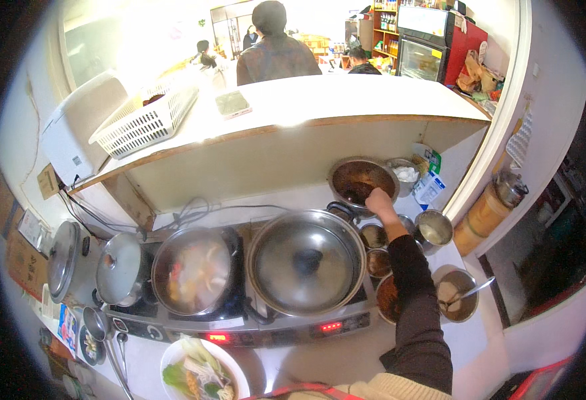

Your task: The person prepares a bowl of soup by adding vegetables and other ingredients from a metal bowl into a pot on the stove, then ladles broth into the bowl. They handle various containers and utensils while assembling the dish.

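Note:
My right hand [379,201] reaches over the near rim of a large metal bowl [398,187] with dark reddish-brown contents; its fingers are partly hidden, and what they hold cannot be told. My left hand is out of view. Before me, a white bowl [243,382] holds leafy greens, thin pale mushrooms and other food. Behind it, a steaming pot [193,272] holds food on an induction cooker. To its right stands a wide pan under a glass lid [283,285]. Small metal containers [373,236] with sauces or seasonings lie beside my right forearm.
A metal bowl [460,312] with a spoon stands right of my sleeve. Lidded pots [120,267] and a ladle [96,320] are at left. A raised counter [333,100] carries a white plastic basket [137,130]. People are beyond it. A cable runs behind the cookers.

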### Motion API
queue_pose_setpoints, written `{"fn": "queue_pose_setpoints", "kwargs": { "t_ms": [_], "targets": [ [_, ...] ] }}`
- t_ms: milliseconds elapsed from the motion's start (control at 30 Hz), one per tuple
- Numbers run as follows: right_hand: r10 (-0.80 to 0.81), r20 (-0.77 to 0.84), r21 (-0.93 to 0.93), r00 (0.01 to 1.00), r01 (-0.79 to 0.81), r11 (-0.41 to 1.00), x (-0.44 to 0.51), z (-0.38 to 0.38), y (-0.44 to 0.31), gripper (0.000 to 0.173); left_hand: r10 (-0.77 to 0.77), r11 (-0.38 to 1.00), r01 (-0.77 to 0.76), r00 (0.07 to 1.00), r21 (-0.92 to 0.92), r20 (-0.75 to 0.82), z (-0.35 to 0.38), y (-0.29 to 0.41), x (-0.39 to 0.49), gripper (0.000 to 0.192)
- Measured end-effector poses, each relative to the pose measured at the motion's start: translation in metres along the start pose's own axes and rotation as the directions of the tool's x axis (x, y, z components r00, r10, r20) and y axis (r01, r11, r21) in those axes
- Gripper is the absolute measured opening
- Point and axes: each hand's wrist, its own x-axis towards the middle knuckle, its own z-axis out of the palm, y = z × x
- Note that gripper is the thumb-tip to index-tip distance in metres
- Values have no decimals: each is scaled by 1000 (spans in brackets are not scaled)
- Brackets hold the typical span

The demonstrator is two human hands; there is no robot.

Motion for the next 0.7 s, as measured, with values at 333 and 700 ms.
{"fn": "queue_pose_setpoints", "kwargs": {
  "t_ms": [333,700],
  "targets": [
    [-24,-4,-62,1000,24,998,-16,3,-34,24,7,1000,-7,1000,11,-5,-2,0,-2,58],
    [-454,87,433,887,377,819,58,60,69,11,19,1000,-19,1000,1,4,2,-2,-4,57]
  ]
}}
